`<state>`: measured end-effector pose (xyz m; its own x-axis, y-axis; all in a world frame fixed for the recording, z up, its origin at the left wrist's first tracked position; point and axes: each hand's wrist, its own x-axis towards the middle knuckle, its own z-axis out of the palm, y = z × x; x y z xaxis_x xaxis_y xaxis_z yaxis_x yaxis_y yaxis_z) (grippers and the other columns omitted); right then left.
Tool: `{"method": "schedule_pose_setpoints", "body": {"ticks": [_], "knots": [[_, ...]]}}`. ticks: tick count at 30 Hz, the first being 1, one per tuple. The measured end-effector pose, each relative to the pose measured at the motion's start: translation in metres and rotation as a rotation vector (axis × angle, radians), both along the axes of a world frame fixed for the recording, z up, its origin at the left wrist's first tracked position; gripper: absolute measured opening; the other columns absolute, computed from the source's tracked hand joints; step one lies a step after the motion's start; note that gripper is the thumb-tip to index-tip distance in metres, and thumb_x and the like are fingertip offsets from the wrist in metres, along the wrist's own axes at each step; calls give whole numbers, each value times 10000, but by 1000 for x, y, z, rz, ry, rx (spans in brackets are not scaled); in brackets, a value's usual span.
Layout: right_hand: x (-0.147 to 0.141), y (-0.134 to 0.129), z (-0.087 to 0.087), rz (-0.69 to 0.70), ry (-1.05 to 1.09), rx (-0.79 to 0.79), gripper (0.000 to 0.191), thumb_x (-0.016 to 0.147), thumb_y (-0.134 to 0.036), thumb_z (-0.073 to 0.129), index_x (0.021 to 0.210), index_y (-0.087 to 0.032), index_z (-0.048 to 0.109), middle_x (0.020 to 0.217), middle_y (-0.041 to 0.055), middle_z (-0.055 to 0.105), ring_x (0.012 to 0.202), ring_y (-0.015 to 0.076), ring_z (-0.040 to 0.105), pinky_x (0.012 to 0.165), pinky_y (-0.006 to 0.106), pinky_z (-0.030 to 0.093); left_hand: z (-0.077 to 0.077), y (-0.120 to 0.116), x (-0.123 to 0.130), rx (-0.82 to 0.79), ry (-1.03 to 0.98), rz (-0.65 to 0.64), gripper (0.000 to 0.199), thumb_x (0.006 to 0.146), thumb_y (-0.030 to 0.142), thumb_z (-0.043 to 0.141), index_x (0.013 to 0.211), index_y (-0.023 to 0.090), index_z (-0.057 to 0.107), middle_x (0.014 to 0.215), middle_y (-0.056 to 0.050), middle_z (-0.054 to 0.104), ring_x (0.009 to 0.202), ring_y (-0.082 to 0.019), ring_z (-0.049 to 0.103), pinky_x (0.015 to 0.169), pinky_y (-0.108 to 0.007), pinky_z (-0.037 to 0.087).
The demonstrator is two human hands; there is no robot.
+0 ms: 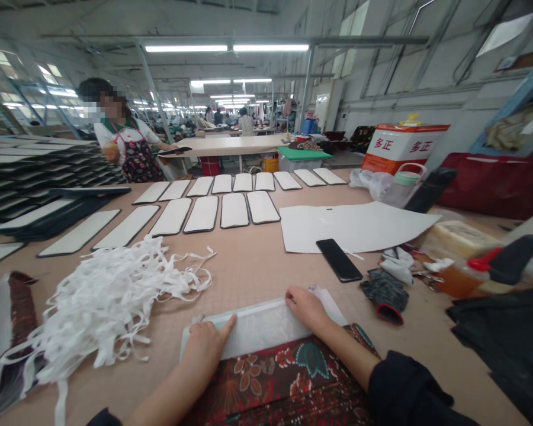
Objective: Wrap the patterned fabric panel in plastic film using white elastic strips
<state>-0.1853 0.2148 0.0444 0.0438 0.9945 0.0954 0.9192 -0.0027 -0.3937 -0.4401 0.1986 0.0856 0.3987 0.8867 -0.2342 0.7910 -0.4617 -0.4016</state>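
Note:
My left hand [208, 346] and my right hand [306, 307] both press down on a flat white padded panel [262, 325] lying at the near edge of the worktable [249, 266]. The left fingers rest on its left end, the right fingers on its far right edge. A floral patterned cloth [288, 378] covers the panel's near side, between my forearms. A loose heap of white strips [111, 296] lies just to the left of my left hand.
Rows of white panels with dark edges [231, 207] lie across the table's far half. A white sheet [350, 228], black phone [339, 259], glove [386, 293], bottles and dark cloth [506, 337] sit right. Stacked dark panels [35, 177] left; an aproned person [128, 148] stands behind.

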Motion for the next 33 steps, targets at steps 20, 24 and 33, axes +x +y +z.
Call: {"method": "schedule_pose_setpoints", "body": {"ticks": [20, 24, 33], "knots": [[81, -4, -10, -200, 293, 33, 138, 766, -106, 449, 823, -152, 566, 858, 36, 618, 824, 141, 554, 737, 217, 385, -31, 14, 88, 43, -352, -332, 319, 810, 15, 324, 1015, 83, 559, 1018, -139, 530, 935, -251, 494, 750, -361, 452], [87, 0, -16, -247, 342, 65, 164, 743, -76, 438, 813, -147, 568, 836, 30, 618, 795, 132, 555, 711, 208, 384, -29, 13, 91, 40, -337, -331, 384, 813, 14, 318, 1149, 77, 493, 1032, -137, 534, 937, -248, 498, 759, -365, 456], [77, 4, -13, -282, 167, 36, 182, 740, -75, 451, 864, -152, 559, 862, 36, 605, 819, 142, 542, 698, 217, 358, -24, 13, 91, 31, -324, -324, 482, 816, 16, 298, 1279, 121, 381, 1102, -141, 521, 968, -247, 489, 770, -373, 456]]}}
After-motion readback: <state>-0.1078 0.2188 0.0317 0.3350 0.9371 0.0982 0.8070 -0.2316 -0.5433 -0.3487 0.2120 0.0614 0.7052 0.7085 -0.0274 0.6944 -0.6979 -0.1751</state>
